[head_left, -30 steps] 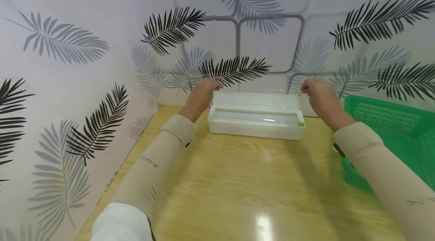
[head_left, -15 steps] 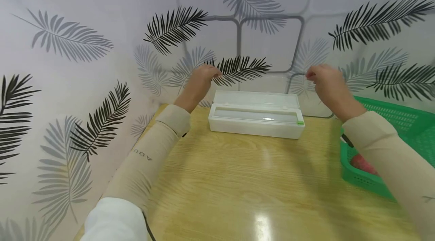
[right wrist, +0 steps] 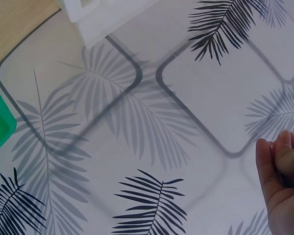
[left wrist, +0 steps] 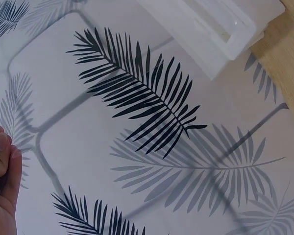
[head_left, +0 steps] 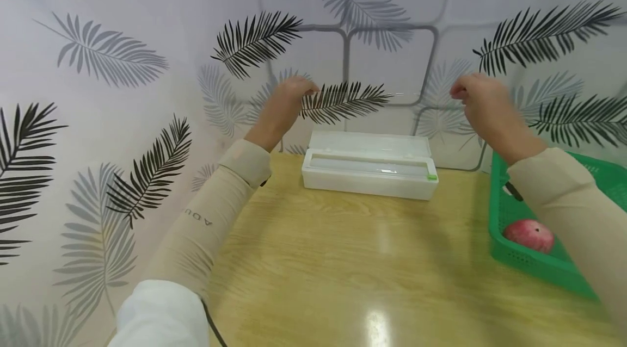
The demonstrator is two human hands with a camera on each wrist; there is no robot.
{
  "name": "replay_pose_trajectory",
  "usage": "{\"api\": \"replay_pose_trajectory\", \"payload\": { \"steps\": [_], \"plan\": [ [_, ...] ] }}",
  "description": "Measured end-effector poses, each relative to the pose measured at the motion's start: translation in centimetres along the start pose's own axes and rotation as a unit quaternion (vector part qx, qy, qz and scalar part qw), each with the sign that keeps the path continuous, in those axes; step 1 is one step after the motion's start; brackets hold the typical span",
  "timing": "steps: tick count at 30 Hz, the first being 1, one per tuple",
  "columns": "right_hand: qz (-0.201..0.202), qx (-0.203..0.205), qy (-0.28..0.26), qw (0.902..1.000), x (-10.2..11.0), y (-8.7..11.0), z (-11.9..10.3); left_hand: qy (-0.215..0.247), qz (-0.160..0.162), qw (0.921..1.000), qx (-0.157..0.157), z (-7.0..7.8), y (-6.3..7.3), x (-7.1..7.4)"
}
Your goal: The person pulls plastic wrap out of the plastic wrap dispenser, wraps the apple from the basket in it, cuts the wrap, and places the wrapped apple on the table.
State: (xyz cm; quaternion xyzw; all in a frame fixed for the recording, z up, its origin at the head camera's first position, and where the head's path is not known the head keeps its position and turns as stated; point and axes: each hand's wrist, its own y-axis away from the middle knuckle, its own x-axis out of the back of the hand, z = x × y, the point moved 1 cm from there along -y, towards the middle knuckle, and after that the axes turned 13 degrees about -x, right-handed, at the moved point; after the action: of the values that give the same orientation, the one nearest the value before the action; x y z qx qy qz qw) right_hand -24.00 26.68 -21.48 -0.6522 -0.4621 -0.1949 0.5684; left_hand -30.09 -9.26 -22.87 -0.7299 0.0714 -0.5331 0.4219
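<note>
A long white cling film dispenser (head_left: pixel 369 183) stands on the table against the wall, its lid (head_left: pixel 369 143) raised and a small green slider (head_left: pixel 431 177) at its right end. Above its left end, my left hand (head_left: pixel 284 105) pinches with thumb and fingertips. My right hand (head_left: pixel 482 102) pinches likewise above and right of the dispenser. Faint glints of clear cling film (head_left: pixel 401 93) show between the hands; most of the film is too transparent to make out. Both wrist views show fingertips pressed together and a corner of the dispenser (left wrist: pixel 225 32).
A green plastic basket (head_left: pixel 531 266) stands at the right, partly behind the right sleeve (head_left: pixel 563 194), with a pinkish-red round fruit (head_left: pixel 530 235) inside. The wooden table (head_left: pixel 343 260) meets a leaf-patterned wall (head_left: pixel 392 64) at the back and left.
Both hands have risen from the dispenser's lid level to well above it, the right also moving rightward. Faint film glints rose with them. The fruit in the basket has come into view.
</note>
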Motion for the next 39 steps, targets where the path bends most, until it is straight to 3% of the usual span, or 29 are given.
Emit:
{"api": "replay_pose_trajectory", "payload": {
  "steps": [9,18,27,39],
  "plan": [
    [0.035,0.032,-0.005,0.9988,2.7,-0.6,-0.5,-0.017,0.037,0.9987,-0.031,0.6,-1.4,2.0],
    [0.032,0.034,0.014,0.9988,5.5,-0.6,-1.8,-0.031,0.048,0.998,-0.026,1.2,-2.7,4.3],
    [0.079,0.056,0.029,0.9949,7.5,-0.4,-3.0,-0.023,0.082,0.9954,-0.045,2.0,-3.0,6.5],
    [0.072,0.035,0.051,0.9955,10.6,1.0,-5.4,-0.045,0.106,0.9919,-0.055,3.6,-3.0,10.1]
  ]
}}
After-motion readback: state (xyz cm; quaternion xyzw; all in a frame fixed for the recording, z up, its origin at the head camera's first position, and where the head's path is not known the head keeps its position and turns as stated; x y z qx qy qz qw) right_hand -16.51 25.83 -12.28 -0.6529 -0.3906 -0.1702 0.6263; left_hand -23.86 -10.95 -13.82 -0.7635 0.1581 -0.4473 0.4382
